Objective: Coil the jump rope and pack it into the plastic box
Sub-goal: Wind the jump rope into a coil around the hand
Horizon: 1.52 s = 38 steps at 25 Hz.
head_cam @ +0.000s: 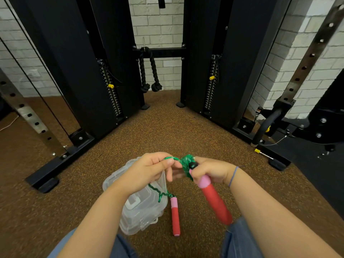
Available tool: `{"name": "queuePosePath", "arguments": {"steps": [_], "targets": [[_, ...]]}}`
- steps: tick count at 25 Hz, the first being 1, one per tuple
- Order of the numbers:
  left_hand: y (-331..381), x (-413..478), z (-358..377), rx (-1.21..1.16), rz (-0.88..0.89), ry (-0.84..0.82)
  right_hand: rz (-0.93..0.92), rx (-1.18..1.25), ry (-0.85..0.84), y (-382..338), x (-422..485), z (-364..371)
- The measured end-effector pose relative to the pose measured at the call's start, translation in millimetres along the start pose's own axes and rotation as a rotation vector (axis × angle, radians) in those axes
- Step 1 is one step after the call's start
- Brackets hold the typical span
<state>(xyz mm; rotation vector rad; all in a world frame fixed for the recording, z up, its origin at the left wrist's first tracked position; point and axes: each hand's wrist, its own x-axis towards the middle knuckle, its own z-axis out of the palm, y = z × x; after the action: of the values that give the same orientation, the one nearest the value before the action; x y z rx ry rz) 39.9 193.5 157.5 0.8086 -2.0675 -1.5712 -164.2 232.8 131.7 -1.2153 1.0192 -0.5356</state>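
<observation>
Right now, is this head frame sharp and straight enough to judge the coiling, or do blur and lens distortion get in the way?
Head view: usable. The wide-angle lens bows the black machine columns outward toward the edges. The left hand shows slight motion blur at the fingertips. The green rope coil and the red handle in the right hand read clearly. Lighting is even, without harsh glare on the clear plastic box.
</observation>
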Motion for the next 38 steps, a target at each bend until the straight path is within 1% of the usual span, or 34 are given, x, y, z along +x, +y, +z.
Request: {"name": "queuePosePath", "arguments": {"steps": [2, 3, 5, 7, 9, 12, 14, 17, 19, 20, 22, 23, 25, 28, 31, 35, 38], "targets": [[0.6, 0.8, 0.5, 0.097, 0.056, 0.1, 0.032, -0.082, -0.194, -4.8, 0.3, 5.3], [0.3, 1.1, 0.9, 0.142, 0.079, 0.147, 0.011, -0.115, -0.285, -6.3, 2.6, 7.0], [-1.3, 2.2, -0.3, 0.163, 0.107, 0.235, -0.034, -0.124, -0.393, -9.1, 4.5, 8.2], [-2.3, 3.9, 0.7, 0.158, 0.121, 0.277, -0.113, -0.065, -0.414, -12.0, 4.3, 10.3], [-5.3, 6.6, 3.2, 0.192, 0.107, 0.279, -0.236, 0.018, -0.417, -12.8, 4.5, 16.3], [-13.2, 9.3, 7.5, 0.202, 0.11, 0.264, -0.365, 0.223, -0.434, -17.7, 7.4, 28.9], [-15.8, 10.7, 13.4, 0.133, 0.088, 0.228, -0.434, 0.341, -0.432, -21.2, 11.3, 34.5], [-11.2, 10.1, 23.9, -0.185, 0.056, 0.119, -0.548, 0.515, -0.403, -21.3, 17.6, 39.5], [-13.0, 10.4, 27.8, -0.209, 0.094, 0.066, -0.606, 0.629, -0.373, -19.6, 21.0, 41.2], [-18.7, 12.0, 28.9, -0.137, 0.05, 0.056, -0.628, 0.721, -0.37, -18.9, 21.9, 40.3], [-23.8, 15.6, 31.0, -0.062, -0.097, 0.032, -0.671, 0.9, -0.344, -17.7, 23.1, 34.9], [-20.8, 15.5, 34.3, -0.067, -0.145, 0.012, -0.682, 0.957, -0.306, -17.0, 24.5, 30.9], [-20.2, 16.0, 38.8, -0.084, -0.17, -0.045, -0.713, 1.031, -0.231, -14.1, 27.2, 23.4], [-20.0, 16.2, 39.0, -0.105, -0.149, -0.095, -0.725, 1.075, -0.112, -9.3, 28.8, 14.2], [-19.6, 15.6, 31.9, -0.114, -0.176, -0.091, -0.727, 1.07, -0.068, -8.2, 28.7, 8.5], [-16.9, 10.1, 24.0, -0.036, -0.206, -0.124, -0.792, 1.114, 0.073, -9.2, 25.3, -6.2], [-16.2, 6.0, 22.1, 0.005, -0.236, -0.142, -0.844, 1.155, 0.136, -6.1, 18.7, -22.5]]}}
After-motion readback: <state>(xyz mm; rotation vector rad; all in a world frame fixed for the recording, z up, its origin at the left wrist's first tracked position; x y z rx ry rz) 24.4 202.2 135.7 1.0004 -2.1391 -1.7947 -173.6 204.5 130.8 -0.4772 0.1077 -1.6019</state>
